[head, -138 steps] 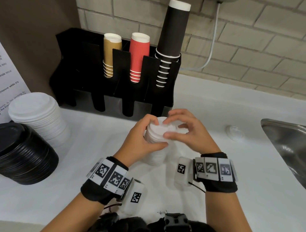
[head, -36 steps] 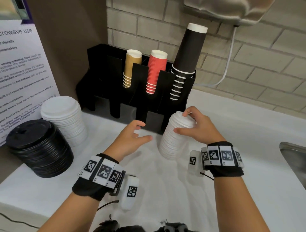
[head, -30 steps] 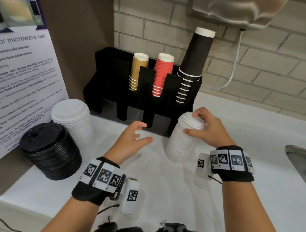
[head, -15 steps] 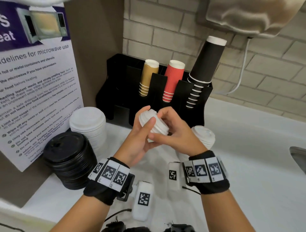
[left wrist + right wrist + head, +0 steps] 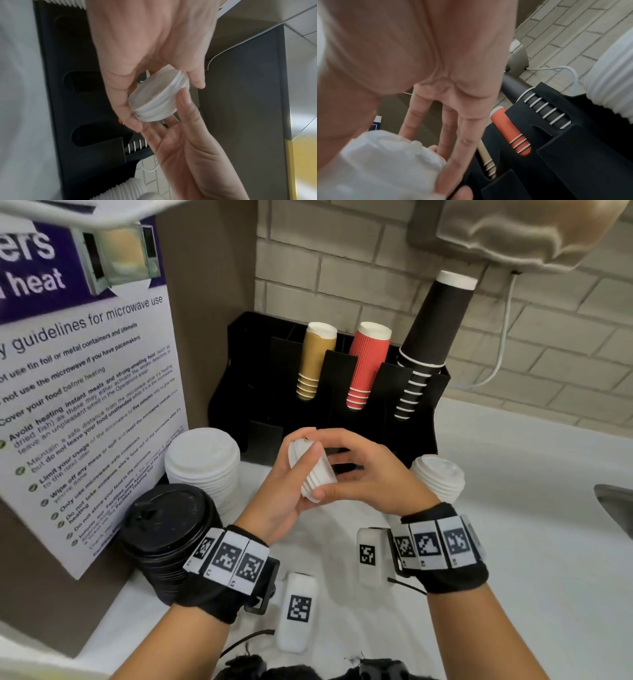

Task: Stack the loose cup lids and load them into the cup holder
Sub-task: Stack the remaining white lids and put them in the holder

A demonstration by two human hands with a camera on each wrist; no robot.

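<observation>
A short stack of small white lids (image 5: 313,470) (image 5: 157,98) (image 5: 385,162) is held in the air, tipped on its side, just in front of the black cup holder (image 5: 239,378). My left hand (image 5: 301,460) grips it from the left, thumb over its side. My right hand (image 5: 346,474) pinches it from the right, thumb under and fingers behind. The remaining small white lids (image 5: 438,477) stand stacked on the counter at the right of my hands. The holder's lower front slots (image 5: 82,81) look dark and empty.
The holder's top carries tan (image 5: 313,361), red (image 5: 366,364) and black cups (image 5: 431,337). A stack of wider white lids (image 5: 205,463) and a stack of black lids (image 5: 168,535) stand at the left by a poster (image 5: 85,392). A sink edge (image 5: 616,501) lies at the right.
My right hand lifted the upper lids off the standing stack and carried them left to my left hand. Both hands now hold them, tipped further onto their side than half a second ago.
</observation>
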